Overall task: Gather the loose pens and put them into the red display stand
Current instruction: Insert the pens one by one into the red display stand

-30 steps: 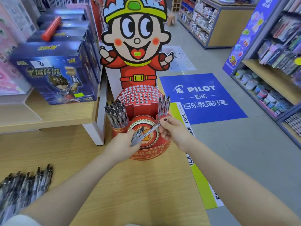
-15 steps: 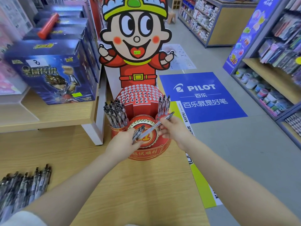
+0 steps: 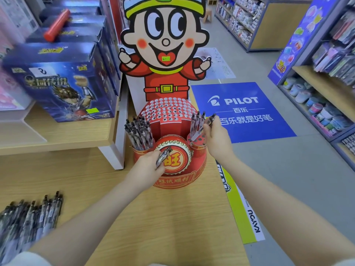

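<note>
**Figure: Both hands gripping pens at the red display stand**

Your right hand (image 3: 216, 140) was closed around a single pen (image 3: 203, 127), which you held tilted over the right-hand cup (image 3: 197, 143) of the red display stand (image 3: 172, 131), its lower end down among the few pens already standing there. Your left hand (image 3: 147, 169) was closed on a small bundle of pens (image 3: 163, 155), held against the front of the stand, just before its round gold-rimmed medallion (image 3: 177, 159). The left-hand cup (image 3: 140, 146) of the stand was crowded with upright pens (image 3: 139, 130). The perforated dome (image 3: 167, 110) rose between and behind the two cups, and the cartoon figure cut-out (image 3: 165, 45) stood directly behind it. The stand rested on the wooden table (image 3: 163, 217), near its far edge. A heap of loose pens (image 3: 28, 217) lay on the table well to the left of the stand and nearer to you. Blue boxes (image 3: 63, 81) stood on a shelf to the left of the stand.
</note>
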